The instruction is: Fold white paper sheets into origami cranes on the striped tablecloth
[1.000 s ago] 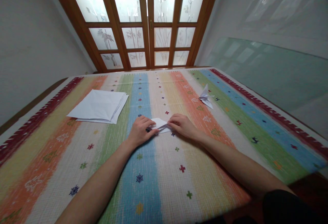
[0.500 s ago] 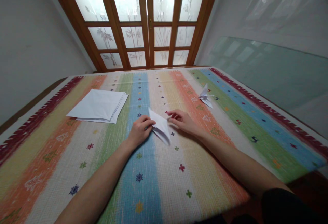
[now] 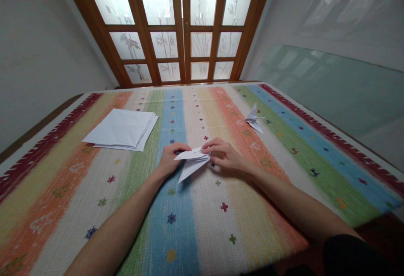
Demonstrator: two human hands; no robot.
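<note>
A folded white paper (image 3: 193,163) is held between my two hands over the blue and cream stripes of the tablecloth. My left hand (image 3: 172,157) pinches its left side, the thumb at the upper edge. On the right side, my right hand (image 3: 224,155) grips the paper with thumb and fingertips where several layers meet. One pointed flap hangs down toward me on the left. Part of the left fingers is hidden behind the paper.
A stack of white paper sheets (image 3: 121,129) lies to the left. A folded paper crane (image 3: 254,119) stands to the right on the striped tablecloth (image 3: 217,225). Beyond the table are wooden doors (image 3: 184,53) with frosted panes; a glass panel (image 3: 331,86) leans at the right wall.
The folded paper has been turned, and its pointed flap now faces down and left. My right hand has closed on its right side; before, the fingers were just beside it.
</note>
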